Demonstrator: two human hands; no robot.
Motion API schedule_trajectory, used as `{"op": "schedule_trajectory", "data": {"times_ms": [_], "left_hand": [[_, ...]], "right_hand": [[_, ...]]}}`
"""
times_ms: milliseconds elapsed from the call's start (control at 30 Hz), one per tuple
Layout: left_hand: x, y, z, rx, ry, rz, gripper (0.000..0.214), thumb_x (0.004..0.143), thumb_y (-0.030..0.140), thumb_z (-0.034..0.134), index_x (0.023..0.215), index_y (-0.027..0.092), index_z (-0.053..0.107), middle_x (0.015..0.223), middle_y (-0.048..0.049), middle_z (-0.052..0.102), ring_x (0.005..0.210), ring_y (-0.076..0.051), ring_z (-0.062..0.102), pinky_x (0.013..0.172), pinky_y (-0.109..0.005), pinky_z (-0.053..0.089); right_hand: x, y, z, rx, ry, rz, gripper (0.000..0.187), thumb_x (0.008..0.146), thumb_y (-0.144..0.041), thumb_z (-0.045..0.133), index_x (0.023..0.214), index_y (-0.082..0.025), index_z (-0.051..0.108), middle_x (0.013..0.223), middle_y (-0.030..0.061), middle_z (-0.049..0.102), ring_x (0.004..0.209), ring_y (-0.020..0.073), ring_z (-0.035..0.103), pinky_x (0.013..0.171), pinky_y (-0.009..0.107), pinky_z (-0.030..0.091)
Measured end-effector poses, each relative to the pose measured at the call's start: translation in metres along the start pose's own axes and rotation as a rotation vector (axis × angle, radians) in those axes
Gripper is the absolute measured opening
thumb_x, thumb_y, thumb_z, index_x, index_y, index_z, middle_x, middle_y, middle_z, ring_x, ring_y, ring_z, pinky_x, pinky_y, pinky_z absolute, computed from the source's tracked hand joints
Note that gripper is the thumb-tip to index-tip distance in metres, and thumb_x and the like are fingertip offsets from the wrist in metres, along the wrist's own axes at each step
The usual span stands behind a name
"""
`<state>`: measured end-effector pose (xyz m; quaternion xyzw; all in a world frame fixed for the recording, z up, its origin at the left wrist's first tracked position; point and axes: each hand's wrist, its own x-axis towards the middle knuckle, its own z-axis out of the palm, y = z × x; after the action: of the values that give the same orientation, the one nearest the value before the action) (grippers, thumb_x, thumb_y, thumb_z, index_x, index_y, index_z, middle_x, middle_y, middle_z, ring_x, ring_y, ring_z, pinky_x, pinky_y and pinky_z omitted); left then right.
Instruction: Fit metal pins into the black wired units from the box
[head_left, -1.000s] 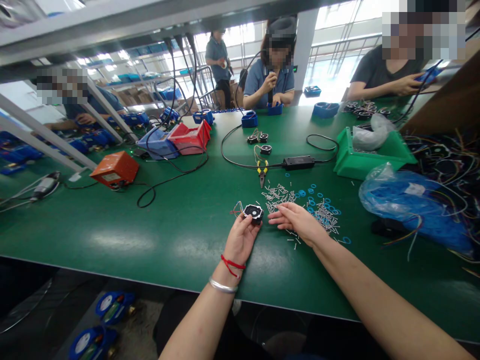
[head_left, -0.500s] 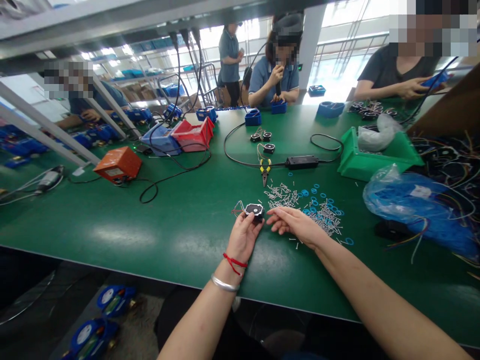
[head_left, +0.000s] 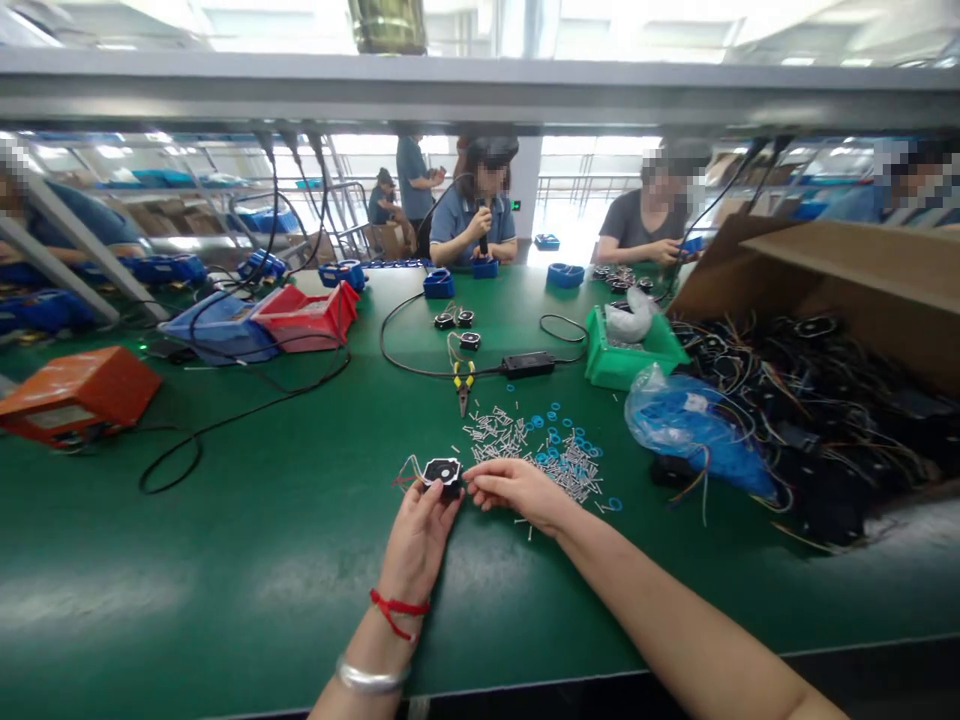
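Observation:
My left hand (head_left: 424, 520) is closed around a small black square motor with a pale rim (head_left: 442, 474), thumb on top. Thin wires trail from the motor's left side. At its right edge, my right hand (head_left: 510, 490) has thumb and fingertips pinched together; whatever is between them is too small to make out. A scattered heap of small screws (head_left: 499, 435) lies just beyond the right hand, mixed with blue rings (head_left: 553, 436). Pliers with yellow handles (head_left: 463, 386) rest farther back.
Several similar motors (head_left: 469, 341) and a black power adapter (head_left: 527, 364) lie behind the pliers. To the right are a green bin (head_left: 630, 365), a blue plastic bag (head_left: 697, 430) and a cardboard box (head_left: 847, 270) by many wired parts. Co-workers sit across the table (head_left: 285, 560).
My view has swung right and tilted up, so things sit lower and farther left. My right fingertips have drawn together and come closer to the motor, which stays in my left hand.

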<state>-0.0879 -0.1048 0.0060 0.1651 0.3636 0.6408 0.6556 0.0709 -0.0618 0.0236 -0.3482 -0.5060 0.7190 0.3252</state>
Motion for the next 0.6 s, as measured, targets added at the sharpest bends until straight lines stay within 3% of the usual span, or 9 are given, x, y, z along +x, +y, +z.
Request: {"op": "schedule_trajectory", "data": {"times_ms": [133, 600], "left_hand": [[-0.001, -0.001, 0.0, 0.047, -0.03, 0.021, 0.024, 0.074, 0.016, 0.064, 0.095, 0.018, 0.055, 0.099, -0.0034, 0.062, 0.091, -0.015, 0.06, 0.082, -0.029, 0.048], [-0.007, -0.003, 0.0, 0.039, -0.069, 0.073, 0.037, 0.072, 0.016, 0.065, 0.106, 0.021, 0.049, 0.106, -0.0043, 0.057, 0.094, -0.015, 0.058, 0.083, -0.03, 0.045]], "right_hand": [[-0.001, 0.002, 0.003, 0.088, -0.069, 0.045, 0.037, 0.07, -0.037, 0.07, 0.094, -0.01, 0.063, 0.084, 0.0081, 0.067, 0.072, 0.013, 0.065, 0.068, 0.024, 0.052], [0.0, 0.012, 0.005, -0.074, -0.001, 0.066, 0.029, 0.073, -0.036, 0.069, 0.085, -0.012, 0.057, 0.078, 0.0078, 0.069, 0.07, 0.0138, 0.067, 0.064, 0.023, 0.055]]}}
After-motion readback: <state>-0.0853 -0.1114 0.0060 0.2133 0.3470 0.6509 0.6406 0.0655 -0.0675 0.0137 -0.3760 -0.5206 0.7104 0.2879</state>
